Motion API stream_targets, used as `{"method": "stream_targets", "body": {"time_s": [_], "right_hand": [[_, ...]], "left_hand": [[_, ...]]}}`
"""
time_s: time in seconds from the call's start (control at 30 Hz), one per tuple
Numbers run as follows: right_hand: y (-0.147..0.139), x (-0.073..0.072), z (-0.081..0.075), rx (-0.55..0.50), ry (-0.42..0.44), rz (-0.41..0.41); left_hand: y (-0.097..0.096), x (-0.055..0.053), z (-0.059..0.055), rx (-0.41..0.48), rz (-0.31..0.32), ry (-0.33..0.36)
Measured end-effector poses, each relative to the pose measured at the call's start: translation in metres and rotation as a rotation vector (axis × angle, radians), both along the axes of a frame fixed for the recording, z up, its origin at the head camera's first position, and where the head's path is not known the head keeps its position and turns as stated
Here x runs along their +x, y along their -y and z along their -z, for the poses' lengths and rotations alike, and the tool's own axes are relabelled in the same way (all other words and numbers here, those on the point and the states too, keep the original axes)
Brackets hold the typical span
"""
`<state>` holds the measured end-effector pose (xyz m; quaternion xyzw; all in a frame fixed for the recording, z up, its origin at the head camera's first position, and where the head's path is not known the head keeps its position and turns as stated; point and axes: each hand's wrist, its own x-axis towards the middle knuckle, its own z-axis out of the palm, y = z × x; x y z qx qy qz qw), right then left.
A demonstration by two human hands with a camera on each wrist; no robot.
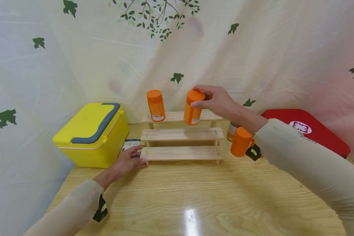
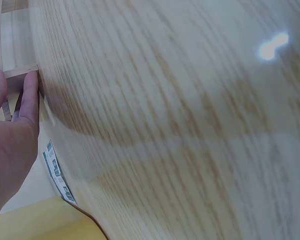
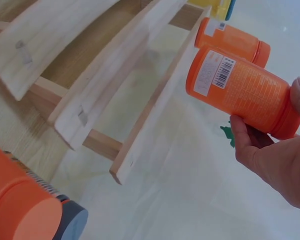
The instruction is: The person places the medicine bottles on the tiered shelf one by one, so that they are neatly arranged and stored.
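My right hand (image 1: 219, 101) grips an orange plastic jar (image 1: 193, 113) near its lid, thumb on one side and fingers on the other. The jar is upright, its base overlapping the top step of a three-step wooden rack (image 1: 182, 134) in the head view. A white label with a barcode shows near its base in the right wrist view (image 3: 240, 87). Left of it, a matching orange jar (image 1: 156, 106) stands on the top step. My left hand (image 1: 126, 163) holds the left end of the rack's lowest step, pinching the wood between thumb and fingers.
A yellow cooler box (image 1: 88, 134) with a grey handle stands left. Beside the rack lies a printed packet (image 1: 131, 143). At right are another orange container (image 1: 240, 142), a can (image 1: 232, 131) and a red case (image 1: 306, 131). A leaf-patterned curtain (image 1: 129, 59) hangs behind.
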<state>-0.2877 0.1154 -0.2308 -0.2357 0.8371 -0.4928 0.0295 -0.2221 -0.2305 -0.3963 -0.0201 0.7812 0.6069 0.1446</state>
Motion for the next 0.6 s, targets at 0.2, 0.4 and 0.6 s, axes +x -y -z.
{"method": "stream_targets", "body": {"time_s": [0.2,0.4,0.6], "right_hand": [[0.016,-0.016,-0.001,-0.029,0.037,0.012],[0.028,-0.029,-0.002,-0.050,0.058,0.017],[0.039,-0.039,-0.002,-0.023,0.064,-0.004]], "left_hand": [[0.000,-0.001,0.000,-0.016,-0.007,0.005],[0.001,-0.002,0.001,-0.019,-0.009,0.013],[0.000,-0.002,0.000,-0.020,-0.017,0.015]]}}
